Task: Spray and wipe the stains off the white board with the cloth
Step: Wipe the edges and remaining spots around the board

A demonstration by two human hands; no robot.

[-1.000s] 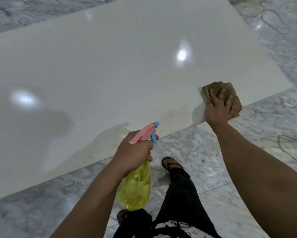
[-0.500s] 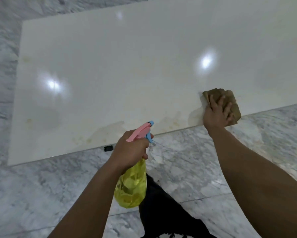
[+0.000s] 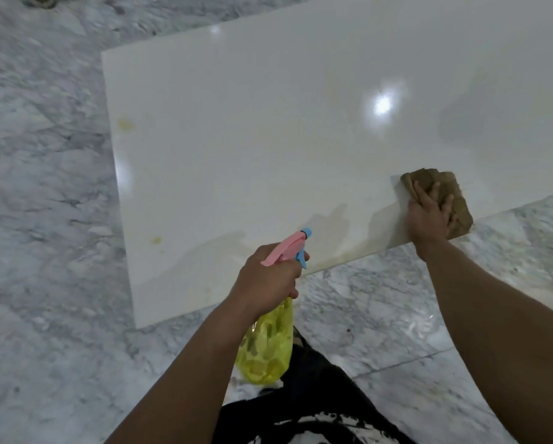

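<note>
A large glossy white board (image 3: 268,139) lies flat on the marble floor. Yellowish stains (image 3: 156,240) mark its left side and its near edge. My left hand (image 3: 268,280) grips a yellow spray bottle (image 3: 267,350) with a pink and blue trigger head, its nozzle pointing at the board's near edge. My right hand (image 3: 430,216) presses a folded brown cloth (image 3: 454,193) flat on the board near the near edge. Faint wet patches show between the two hands.
Grey-veined marble floor (image 3: 44,219) surrounds the board on the left and front. My black trouser leg (image 3: 317,395) stands below the bottle. A dark object (image 3: 41,0) lies at the top left corner.
The view has swung left, so the board's left end and its stains are in sight. The cloth hand stays at the near edge, and the bottle hand holds its pose.
</note>
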